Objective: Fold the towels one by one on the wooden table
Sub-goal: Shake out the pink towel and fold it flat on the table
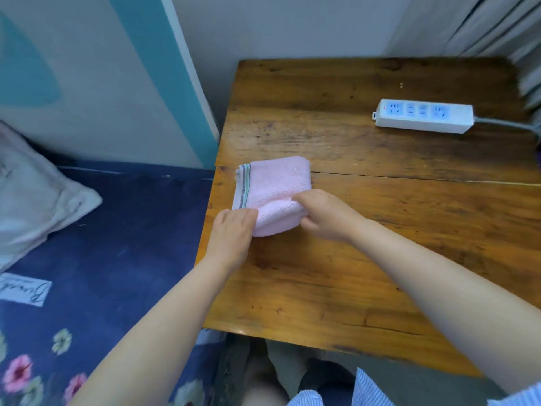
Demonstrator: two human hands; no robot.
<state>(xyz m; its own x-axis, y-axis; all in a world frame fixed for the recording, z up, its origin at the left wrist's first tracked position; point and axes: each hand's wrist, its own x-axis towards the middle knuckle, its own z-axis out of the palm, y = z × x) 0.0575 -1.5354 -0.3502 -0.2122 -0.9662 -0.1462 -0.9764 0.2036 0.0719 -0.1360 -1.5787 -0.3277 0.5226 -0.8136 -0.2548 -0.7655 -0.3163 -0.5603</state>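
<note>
A small pink towel (pixel 276 186) with a striped left border lies folded near the left edge of the wooden table (pixel 366 259). Its near edge is lifted and curled over. My left hand (pixel 232 232) grips the towel's near-left corner, fingers tucked under the fold. My right hand (pixel 325 213) pinches the near-right corner of the same lifted edge. Both hands hold the fold just above the table top.
A white power strip (pixel 424 115) with a grey cable lies at the back right of the table. A bed with a dark blue flowered sheet (pixel 102 259) and a pale pillow (pixel 32 197) stands against the table's left side. Walls close behind.
</note>
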